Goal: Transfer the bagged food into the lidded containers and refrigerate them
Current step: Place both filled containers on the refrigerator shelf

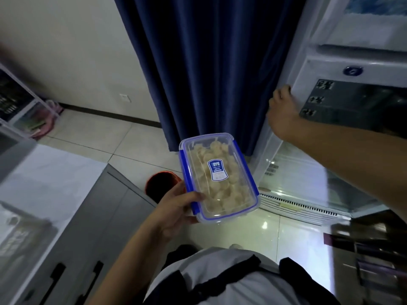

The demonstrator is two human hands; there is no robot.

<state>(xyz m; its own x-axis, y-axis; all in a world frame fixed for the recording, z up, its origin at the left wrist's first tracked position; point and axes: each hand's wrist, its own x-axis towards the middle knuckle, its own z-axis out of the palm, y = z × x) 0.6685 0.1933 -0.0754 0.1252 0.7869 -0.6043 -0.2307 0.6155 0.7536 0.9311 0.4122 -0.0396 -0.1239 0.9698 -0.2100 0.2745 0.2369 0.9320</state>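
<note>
Head view: left hand (176, 208) grasps lidded container (217, 177) of pale food by its near-left edge, over open floor. Right hand (280, 108), fingers curled round refrigerator door (352, 69) edge. Curtain (209, 62) just beside.

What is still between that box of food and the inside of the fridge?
The fridge door itself, it seems. The right hand grips the door's edge beside the blue curtain, while the left hand holds the lidded container out in front, over the floor. No shelf interior is clearly visible yet.
</note>
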